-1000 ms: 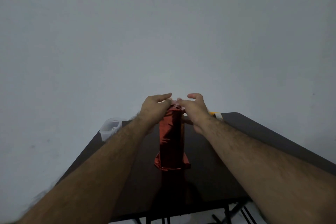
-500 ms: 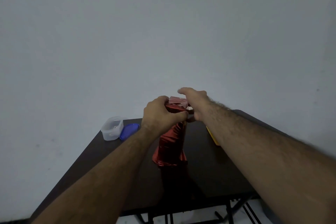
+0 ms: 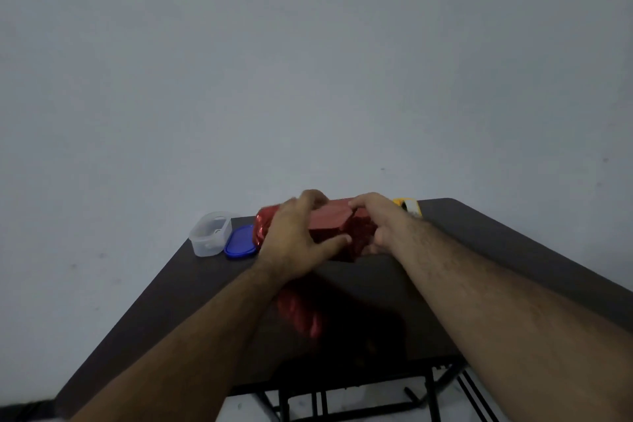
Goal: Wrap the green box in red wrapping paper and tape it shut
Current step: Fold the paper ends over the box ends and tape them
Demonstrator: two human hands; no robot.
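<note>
The box, fully covered in shiny red wrapping paper (image 3: 330,228), is held lengthwise just above the dark table (image 3: 496,271), its red reflection showing on the tabletop below. My left hand (image 3: 294,240) grips its left part, fingers over the top and thumb along the near side. My right hand (image 3: 380,223) grips its right end, fingers curled over the crumpled paper. No green of the box shows. I cannot make out any tape.
A clear plastic tub (image 3: 209,233) and its blue lid (image 3: 240,241) lie at the table's far left corner. A yellow and white object (image 3: 407,206) sits at the far edge behind my right hand. A plain wall stands close behind.
The wrapped box stood upright on the table with both hands at its top; now it is tipped over sideways, lifted and held between both hands.
</note>
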